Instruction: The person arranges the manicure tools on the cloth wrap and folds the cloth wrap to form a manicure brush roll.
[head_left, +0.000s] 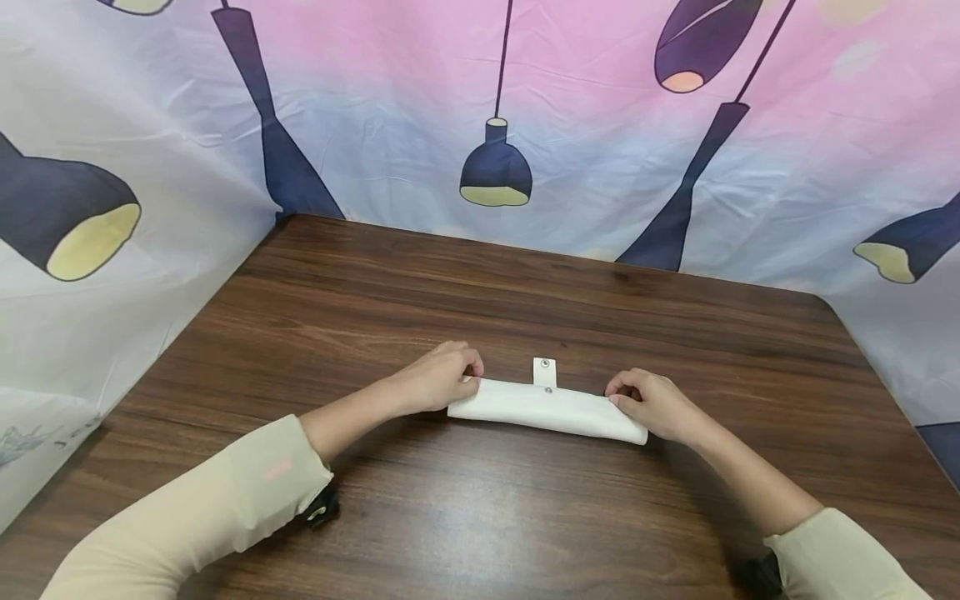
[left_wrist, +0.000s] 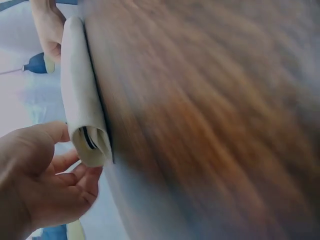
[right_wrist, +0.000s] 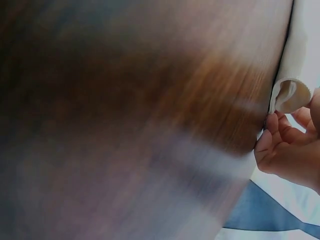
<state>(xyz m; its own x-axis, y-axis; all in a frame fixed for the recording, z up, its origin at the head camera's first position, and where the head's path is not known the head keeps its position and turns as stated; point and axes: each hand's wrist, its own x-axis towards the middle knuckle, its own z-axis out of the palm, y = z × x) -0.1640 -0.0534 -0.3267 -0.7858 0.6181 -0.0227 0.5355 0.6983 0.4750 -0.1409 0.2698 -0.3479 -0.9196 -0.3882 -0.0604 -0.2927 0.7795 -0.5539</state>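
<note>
A white rolled-up pouch (head_left: 543, 408) lies on the brown wooden table (head_left: 420, 292). From its far side a short strap (head_left: 545, 372) with a metal snap sticks out flat; a second snap part sits on the roll. My left hand (head_left: 433, 381) pinches the roll's left end between thumb and fingers. At the right end, my right hand (head_left: 660, 406) pinches the far edge with thumb and forefinger. In the left wrist view, the roll's open end (left_wrist: 92, 145) shows a dark-and-white striped edge inside. Curled layers show at the other end (right_wrist: 292, 97) in the right wrist view.
A fabric backdrop (head_left: 405, 158) printed with hanging lamps stands behind the table and at both sides. Beige sleeves (head_left: 217, 492) cover both forearms, with a black device (head_left: 322, 506) under the left cuff.
</note>
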